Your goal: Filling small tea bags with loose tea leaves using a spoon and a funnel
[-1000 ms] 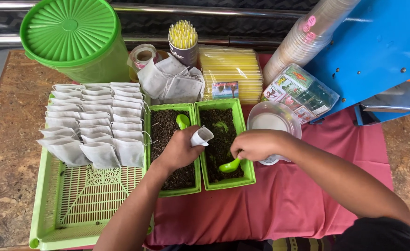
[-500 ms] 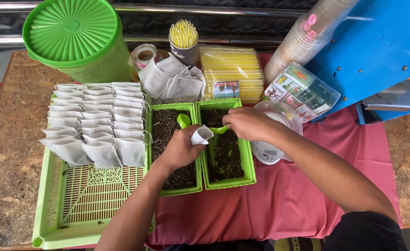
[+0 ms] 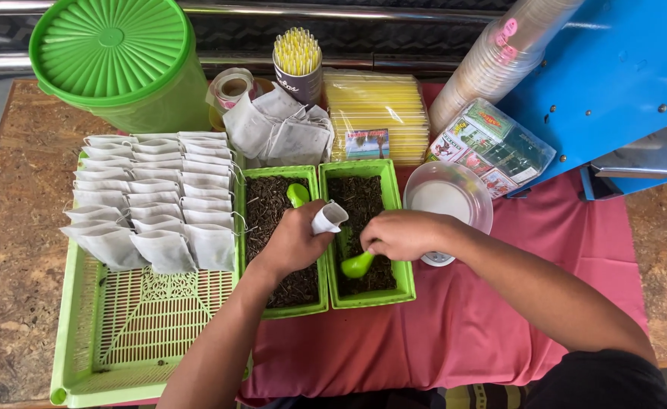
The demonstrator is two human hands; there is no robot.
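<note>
— Counts, from the left?
— One green lattice tray (image 3: pixel 121 341) carried white filter bags (image 3: pixel 152 204) in overlapping rows, too layered to count. Two green tubs of dark loose tea sat beside it, a spare scoop (image 3: pixel 298 194) in the left tub (image 3: pixel 282 307).
— And the hands?
— Left hand (image 3: pixel 292 242), grip clenched around a small white bag (image 3: pixel 328 217) over the tubs. Right hand (image 3: pixel 402 233), grip grasping a green scoop (image 3: pixel 358 265) down in the right tub (image 3: pixel 404 284); its bowl was hard to see.

The right hand (image 3: pixel 403 233) has dropped from the small white bag's (image 3: pixel 328 217) mouth, dipping the green scoop (image 3: pixel 357 265) back into the right tray's (image 3: pixel 405 282) dark leaves
</note>
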